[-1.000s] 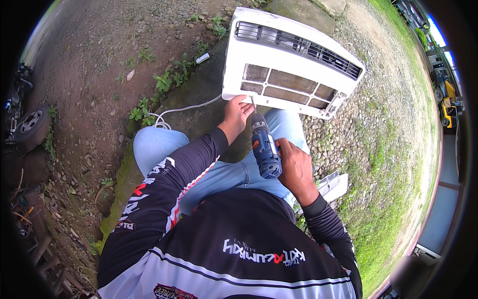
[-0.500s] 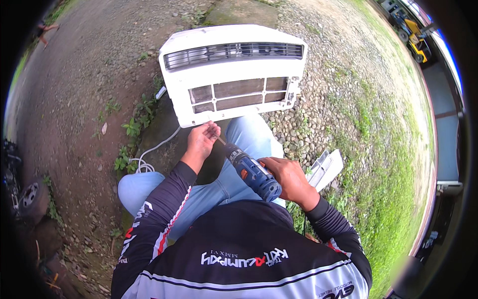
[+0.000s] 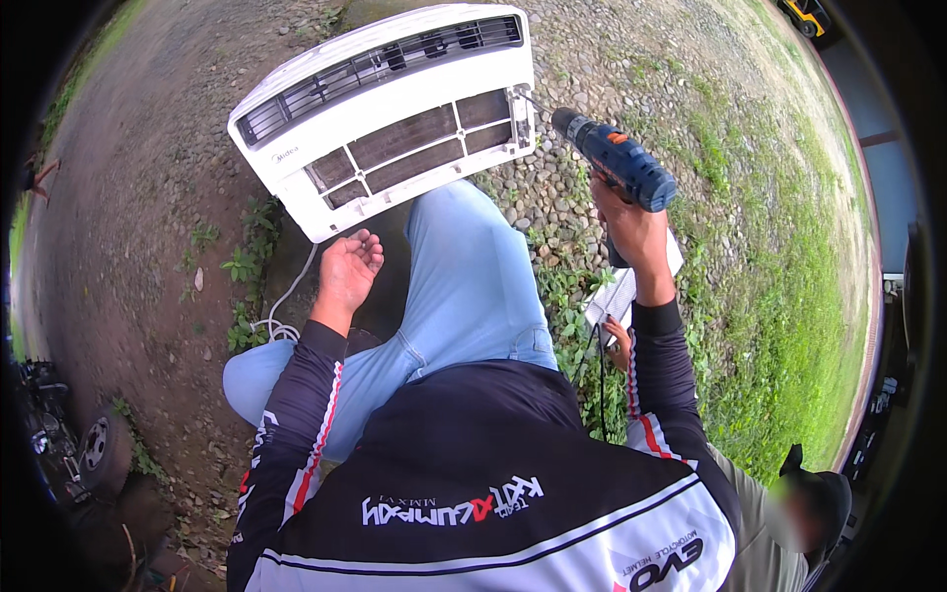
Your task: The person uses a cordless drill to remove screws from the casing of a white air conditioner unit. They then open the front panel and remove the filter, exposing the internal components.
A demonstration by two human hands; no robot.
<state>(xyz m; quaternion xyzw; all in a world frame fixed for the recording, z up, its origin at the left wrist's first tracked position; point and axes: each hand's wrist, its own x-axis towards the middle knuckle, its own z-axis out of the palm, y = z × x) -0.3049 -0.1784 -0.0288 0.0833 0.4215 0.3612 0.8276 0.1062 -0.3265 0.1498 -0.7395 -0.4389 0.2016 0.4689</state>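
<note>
My right hand is closed round the grip of a dark blue cordless drill with an orange button. The drill's long thin bit points up and left, its tip at the right side of a white window air conditioner. This unit stands tilted in front of my knees, with dark louvres on top and a gridded filter opening below. Under its lower left edge, my left hand is palm up, fingers loosely curled and apart from the unit. Nothing shows in that palm.
A white cord hangs from the unit's lower left. A co-worker in a dark cap sits at lower right, one hand by a white panel and black cable. Left stands a wheel; gravel and grass lie around.
My right hand has carried the drill up and right, from beside my left hand to the unit's right side. The air conditioner appears further left and tilted in view. A co-worker has come into view.
</note>
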